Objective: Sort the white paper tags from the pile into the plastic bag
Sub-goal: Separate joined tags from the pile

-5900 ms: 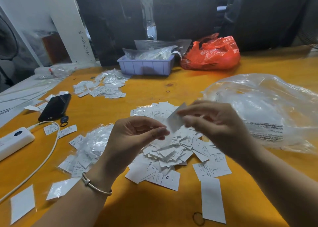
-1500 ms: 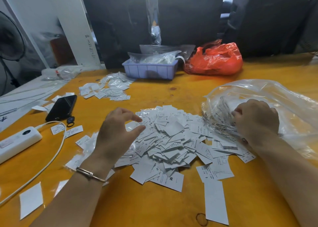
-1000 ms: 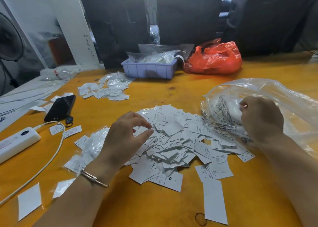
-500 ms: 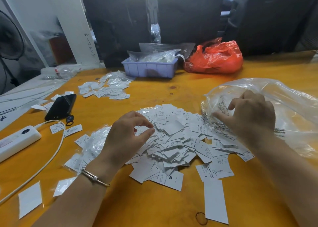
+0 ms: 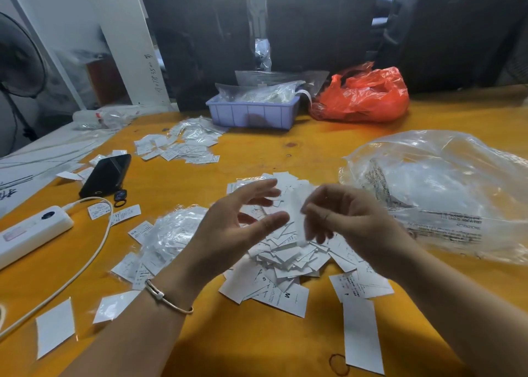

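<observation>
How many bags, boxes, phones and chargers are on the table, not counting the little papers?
Big clear plastic bag: 1
Red plastic bag: 1
Purple tray: 1
Black phone: 1
White power strip: 1
Total: 5
The clear packets in the tray are too bunched to count.

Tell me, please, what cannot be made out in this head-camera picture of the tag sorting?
- Right hand: motion blur; whether it pinches the blurred tag is unclear.
- Middle of the pile: hidden behind both hands.
- Small print on the tags: too small to read.
- Plastic bag: cut off by the right edge; glare hides how many tags are inside.
- Blue tray: contents covered by clear bags.
</observation>
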`<action>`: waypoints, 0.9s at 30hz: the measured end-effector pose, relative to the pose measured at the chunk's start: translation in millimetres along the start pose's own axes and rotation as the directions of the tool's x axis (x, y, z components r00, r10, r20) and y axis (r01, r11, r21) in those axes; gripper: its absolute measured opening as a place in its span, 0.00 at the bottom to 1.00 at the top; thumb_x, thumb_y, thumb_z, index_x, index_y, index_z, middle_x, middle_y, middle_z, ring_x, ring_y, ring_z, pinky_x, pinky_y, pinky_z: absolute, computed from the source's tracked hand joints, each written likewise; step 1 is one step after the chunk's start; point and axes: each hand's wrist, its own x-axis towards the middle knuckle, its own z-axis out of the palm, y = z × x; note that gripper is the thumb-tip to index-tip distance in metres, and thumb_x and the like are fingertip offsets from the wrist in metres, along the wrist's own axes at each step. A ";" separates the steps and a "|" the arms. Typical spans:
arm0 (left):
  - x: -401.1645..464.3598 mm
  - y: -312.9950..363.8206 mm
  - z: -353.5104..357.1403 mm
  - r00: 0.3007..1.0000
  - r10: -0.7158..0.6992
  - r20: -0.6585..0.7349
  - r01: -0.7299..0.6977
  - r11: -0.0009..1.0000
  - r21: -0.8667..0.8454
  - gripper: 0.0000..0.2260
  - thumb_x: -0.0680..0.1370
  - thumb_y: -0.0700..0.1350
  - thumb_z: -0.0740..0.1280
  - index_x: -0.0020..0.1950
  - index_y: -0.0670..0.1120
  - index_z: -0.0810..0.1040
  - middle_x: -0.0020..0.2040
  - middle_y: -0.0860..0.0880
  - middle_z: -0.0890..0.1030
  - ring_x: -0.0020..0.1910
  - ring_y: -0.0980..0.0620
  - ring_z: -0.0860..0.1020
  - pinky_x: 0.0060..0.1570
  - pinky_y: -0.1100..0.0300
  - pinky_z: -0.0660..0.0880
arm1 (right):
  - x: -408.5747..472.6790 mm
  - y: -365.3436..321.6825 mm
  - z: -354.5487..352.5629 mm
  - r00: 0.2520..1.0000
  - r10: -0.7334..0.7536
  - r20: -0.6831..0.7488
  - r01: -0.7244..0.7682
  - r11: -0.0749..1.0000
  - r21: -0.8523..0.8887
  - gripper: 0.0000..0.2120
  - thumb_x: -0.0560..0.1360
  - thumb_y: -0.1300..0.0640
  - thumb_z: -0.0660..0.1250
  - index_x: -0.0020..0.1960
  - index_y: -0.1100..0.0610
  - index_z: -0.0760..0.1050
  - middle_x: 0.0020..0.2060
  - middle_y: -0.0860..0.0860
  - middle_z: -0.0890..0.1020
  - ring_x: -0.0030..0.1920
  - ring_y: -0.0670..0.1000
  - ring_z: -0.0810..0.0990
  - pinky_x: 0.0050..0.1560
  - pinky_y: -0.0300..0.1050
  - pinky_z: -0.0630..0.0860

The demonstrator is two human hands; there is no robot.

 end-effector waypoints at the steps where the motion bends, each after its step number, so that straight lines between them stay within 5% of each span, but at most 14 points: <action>1: -0.8 1.7 2.8 0.998 -0.021 0.051 0.023 0.999 -0.038 0.28 0.71 0.63 0.72 0.69 0.61 0.70 0.60 0.64 0.79 0.60 0.66 0.76 0.52 0.70 0.76 | -0.2 1.8 3.7 0.998 0.019 0.055 -0.020 1.000 0.022 0.03 0.76 0.66 0.64 0.45 0.64 0.76 0.31 0.56 0.81 0.32 0.53 0.77 0.33 0.39 0.73; 5: -2.3 6.1 8.8 0.988 -0.045 0.150 0.062 0.992 -0.112 0.22 0.70 0.53 0.74 0.63 0.52 0.79 0.50 0.52 0.84 0.52 0.59 0.81 0.50 0.61 0.79 | -0.1 4.0 11.1 0.994 0.003 0.105 -0.001 1.000 -0.014 0.02 0.74 0.67 0.68 0.44 0.66 0.78 0.30 0.55 0.80 0.32 0.51 0.78 0.34 0.41 0.74; 10: -1.1 5.5 6.5 0.996 -0.074 0.047 0.081 0.986 -0.147 0.02 0.73 0.42 0.76 0.44 0.47 0.84 0.39 0.49 0.84 0.40 0.52 0.81 0.43 0.56 0.77 | 6.3 15.9 8.3 0.954 -0.155 -0.255 0.061 0.938 -0.341 0.03 0.72 0.60 0.72 0.43 0.59 0.79 0.34 0.51 0.82 0.35 0.50 0.79 0.37 0.46 0.76; 13: 0.5 0.9 2.8 0.988 -0.111 -0.108 0.095 0.985 -0.141 0.03 0.74 0.42 0.75 0.41 0.47 0.84 0.37 0.50 0.83 0.39 0.50 0.81 0.44 0.54 0.78 | 12.7 28.5 2.3 0.950 -0.210 -0.232 -0.042 0.650 -0.759 0.13 0.75 0.52 0.70 0.58 0.53 0.78 0.54 0.48 0.81 0.54 0.49 0.77 0.53 0.46 0.73; 17: 3.2 -3.5 -3.7 0.935 -0.201 -0.292 0.121 0.955 -0.271 0.06 0.70 0.47 0.75 0.37 0.47 0.82 0.32 0.51 0.79 0.32 0.56 0.74 0.34 0.67 0.73 | 18.1 36.8 5.4 0.999 0.038 -0.012 -0.027 0.444 -0.896 0.28 0.78 0.40 0.59 0.76 0.43 0.57 0.76 0.41 0.57 0.75 0.45 0.52 0.73 0.50 0.52; 19: 4.2 -4.3 -6.2 0.915 -0.237 -0.325 0.126 0.936 -0.328 0.12 0.67 0.52 0.75 0.37 0.44 0.81 0.31 0.51 0.76 0.31 0.57 0.71 0.32 0.68 0.71 | 18.9 40.5 7.4 0.997 0.068 0.043 0.011 0.413 -0.911 0.26 0.79 0.39 0.54 0.75 0.42 0.58 0.76 0.40 0.55 0.76 0.42 0.48 0.75 0.51 0.46; 22: 4.4 -2.7 -6.7 0.910 -0.286 -0.300 0.163 0.912 -0.376 0.15 0.66 0.56 0.74 0.36 0.43 0.80 0.31 0.51 0.76 0.30 0.57 0.72 0.33 0.65 0.70 | 17.5 39.6 6.9 0.999 0.011 0.038 0.028 0.477 -0.878 0.20 0.79 0.40 0.57 0.68 0.45 0.71 0.71 0.39 0.68 0.75 0.41 0.56 0.74 0.51 0.45; 27: 4.3 -2.5 -4.6 0.911 -0.342 -0.231 0.223 0.879 -0.421 0.03 0.71 0.44 0.75 0.39 0.50 0.83 0.36 0.53 0.84 0.35 0.58 0.79 0.39 0.61 0.73 | 14.8 36.3 10.3 0.974 -0.227 0.027 0.141 0.505 -0.852 0.08 0.76 0.53 0.69 0.51 0.54 0.84 0.54 0.47 0.83 0.62 0.52 0.76 0.66 0.53 0.64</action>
